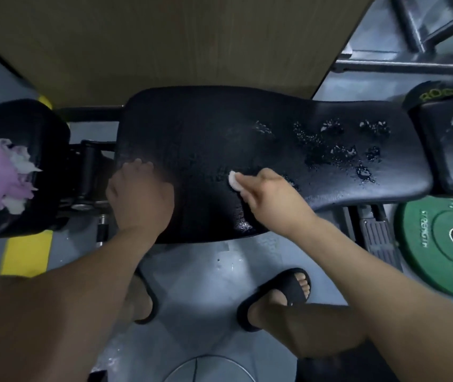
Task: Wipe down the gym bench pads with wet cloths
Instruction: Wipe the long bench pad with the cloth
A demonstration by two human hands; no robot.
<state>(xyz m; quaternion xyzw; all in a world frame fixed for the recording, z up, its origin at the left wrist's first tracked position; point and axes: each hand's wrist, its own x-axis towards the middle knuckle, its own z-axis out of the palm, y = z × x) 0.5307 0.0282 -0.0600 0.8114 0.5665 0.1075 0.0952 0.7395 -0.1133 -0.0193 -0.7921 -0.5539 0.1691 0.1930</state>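
A long black bench pad (288, 125) runs left to right across the middle, with wet foamy patches on its right half. My right hand (272, 197) pinches a small white cloth (235, 181) and presses it on the pad near the front edge. My left hand (139, 194) rests on the pad's left end, fingers curved over its surface. A smaller black pad (451, 150) at the right also shows wet spots. On a round black seat pad (18, 128) at the left lie pink and white cloths (7, 180).
A green weight plate (445, 244) lies on the grey floor at the right. A wooden panel (164, 37) stands behind the bench. Black metal frame bars (412, 64) are at the top right. My feet in black slippers (283, 293) stand below the bench. Yellow floor marking (24, 255) at left.
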